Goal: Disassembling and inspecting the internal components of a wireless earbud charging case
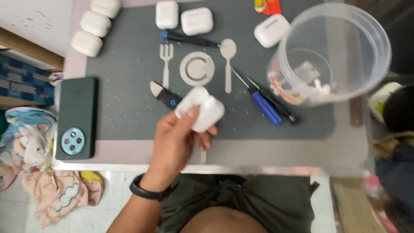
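white earbud case [202, 108] held in left hand [174, 144] over grey mat [125, 86].

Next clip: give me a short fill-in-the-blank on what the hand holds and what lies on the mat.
1. The left hand holds a white earbud case above the grey ____.
2. The dark phone lies at the mat's ____ edge.
3. The clear plastic tub stands on the ____ side.
4. The wrist wears a ____ band.

Missing words: mat; left; right; black
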